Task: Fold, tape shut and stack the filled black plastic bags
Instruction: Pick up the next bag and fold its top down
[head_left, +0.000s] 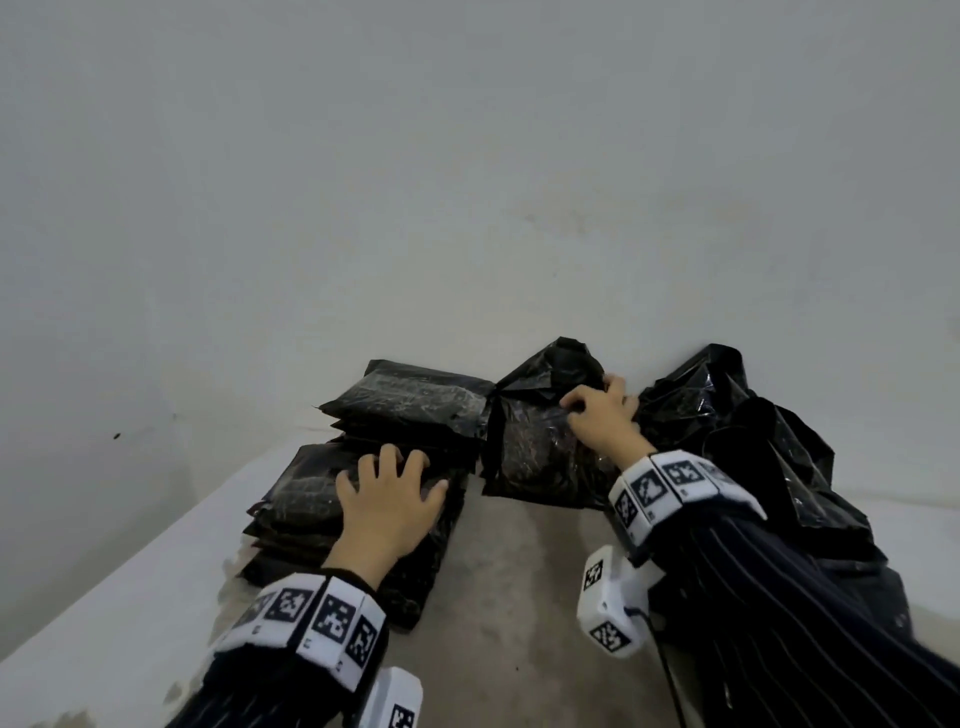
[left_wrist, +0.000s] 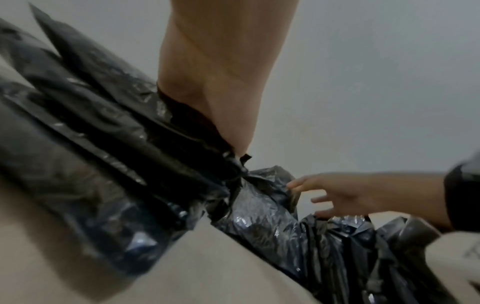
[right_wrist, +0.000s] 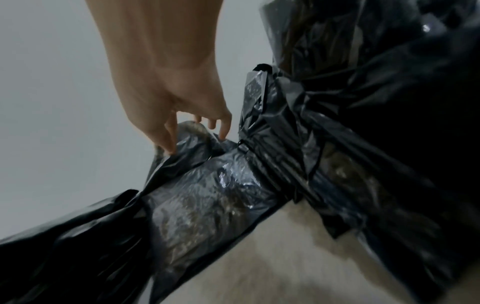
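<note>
Near stack (head_left: 358, 519): flat, folded bags piled directly under the left hand; judged to be finished ones, squared up so the pile stays low and steady.
Far stack (head_left: 415, 405): a second pile just beyond the left hand's fingertips, touching the near one; probably set close so the sealed bags keep together, away from the loose ones.
Left hand (head_left: 389, 499): palm down on top of the near stack, fingers spread and nearly straight, holding nothing; it seems to press the pile flat or brace it while the other hand works.
Floor (head_left: 519, 597): a bare pale strip between the two wrists, likely the working space for folding.
Unsealed bag (head_left: 540, 441): filled, lying between the two hands and under the right one, its crumpled mouth standing up at the far end; not yet folded by the look of it, and no tape shows anywhere.
Right hand (head_left: 602, 415): fingers curled, tips pinching the loose plastic at the bag's mouth, as the right wrist view shows; judged to be gathering the top for a fold.
Loose bags (head_left: 737, 415): a rumpled heap just right of the right hand and along its sleeve, apparently waiting their turn.
</note>
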